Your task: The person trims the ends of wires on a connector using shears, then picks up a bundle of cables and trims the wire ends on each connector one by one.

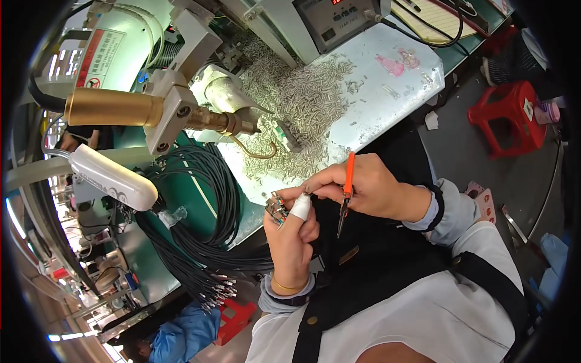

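Observation:
My left hand is closed around several small metal and green connector pieces, which stick out beside its index finger. White tape wraps its thumb. Close against that thumb, the thumb and index finger of my right hand pinch at a tiny dark part, too small to make out. Orange-handled pliers are also held in my right hand, their dark pointed jaws hanging downward below the fingers. Both hands are in front of my body, just off the near edge of the white work plate.
Small silvery pieces cover much of the plate. A machine with a brass-coloured cylinder and a white lamp-like tube reaches in from the left. Coiled black cables hang over the green table. A red stool stands right.

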A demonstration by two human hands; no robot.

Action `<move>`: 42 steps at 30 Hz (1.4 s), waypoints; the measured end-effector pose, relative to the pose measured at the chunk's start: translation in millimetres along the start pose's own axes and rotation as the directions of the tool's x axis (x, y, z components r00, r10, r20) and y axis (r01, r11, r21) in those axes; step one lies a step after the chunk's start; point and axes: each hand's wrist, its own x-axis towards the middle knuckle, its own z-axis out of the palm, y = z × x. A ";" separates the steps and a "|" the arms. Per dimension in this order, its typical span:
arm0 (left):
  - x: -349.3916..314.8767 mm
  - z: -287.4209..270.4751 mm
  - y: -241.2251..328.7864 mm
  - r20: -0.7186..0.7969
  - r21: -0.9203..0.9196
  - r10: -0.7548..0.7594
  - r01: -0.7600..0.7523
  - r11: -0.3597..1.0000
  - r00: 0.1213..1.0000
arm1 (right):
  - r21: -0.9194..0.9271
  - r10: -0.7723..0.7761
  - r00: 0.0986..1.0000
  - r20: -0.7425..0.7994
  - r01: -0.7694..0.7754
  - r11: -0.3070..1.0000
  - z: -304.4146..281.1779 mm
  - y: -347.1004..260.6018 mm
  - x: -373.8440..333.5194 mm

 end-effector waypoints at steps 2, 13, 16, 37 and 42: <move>-0.1 -0.3 0.6 -0.009 -0.003 -0.007 0.007 1.000 1.000 | -0.022 -0.053 0.998 -0.038 0.052 0.998 0.7 -0.8 0.5; -2.6 4.1 -9.0 -0.044 0.179 0.179 -0.169 0.969 0.983 | -0.295 -0.266 0.952 -0.151 0.214 0.931 7.6 -1.3 -3.8; -3.3 8.8 -6.4 -0.026 0.133 0.215 -0.210 0.969 0.976 | -0.280 -0.263 0.947 -0.185 0.206 0.938 12.3 0.5 -2.1; -17.5 14.0 -16.9 -0.092 0.324 0.454 -0.404 0.855 0.886 | -0.350 -0.267 0.953 -0.145 0.203 0.915 13.0 -11.8 -11.9; -4.4 -1.9 -27.1 0.044 0.548 0.628 -0.544 0.635 0.777 | -0.337 -0.322 0.926 -0.197 0.244 0.909 9.5 -12.7 -11.6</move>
